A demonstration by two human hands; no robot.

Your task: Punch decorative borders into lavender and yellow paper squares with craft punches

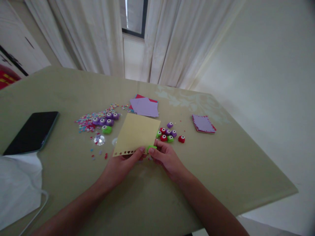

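A pale yellow paper square [137,132] has a row of small punched shapes along its near edge. My left hand [125,164] pinches that near edge, thumb on top and fingers underneath. At the paper's near right corner, my right hand [167,159] is closed on a green craft punch [152,148]. Red, green and purple punches [168,132] stand just beyond my right hand. More purple punches [105,120] and a green one [106,129] are grouped left of the paper.
Colourful confetti [86,121] is heaped at the left. Purple and red sheets [145,106] lie behind the yellow paper. A purple stack with cut edges [203,124] sits right. A black tablet [33,131] and white bag [19,190] occupy the left side.
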